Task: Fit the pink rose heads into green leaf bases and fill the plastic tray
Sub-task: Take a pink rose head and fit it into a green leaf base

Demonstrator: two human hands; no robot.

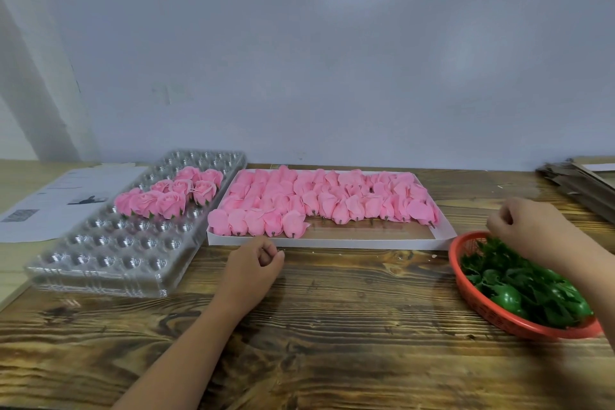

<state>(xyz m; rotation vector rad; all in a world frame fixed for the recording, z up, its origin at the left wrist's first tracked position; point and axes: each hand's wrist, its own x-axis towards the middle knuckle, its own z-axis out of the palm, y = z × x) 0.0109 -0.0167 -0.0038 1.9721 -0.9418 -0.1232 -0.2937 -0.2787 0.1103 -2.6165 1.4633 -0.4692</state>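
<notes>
Nearest on the wooden surface (332,326), the left hand (256,263) lies just short of the white box (332,243), its fingers loosely curled and holding nothing that can be seen. To the right, the right hand (525,226) hangs over the far rim of the red basket (492,316), fingers curled down toward the green leaf bases (519,286); whether it has pinched one yet cannot be told. This looks like the pick-up step: one leaf base from the basket, one rose from the box. The next move calls for the left hand to reach forward and take a single head from the front row of pink rose heads (299,203) without dragging its neighbours, then to bring both parts together over the surface. Farther left, the plastic tray (109,260) holds a small cluster of finished roses (166,196) in its middle rows; most cups are unfilled, so the task is at an early stage.
</notes>
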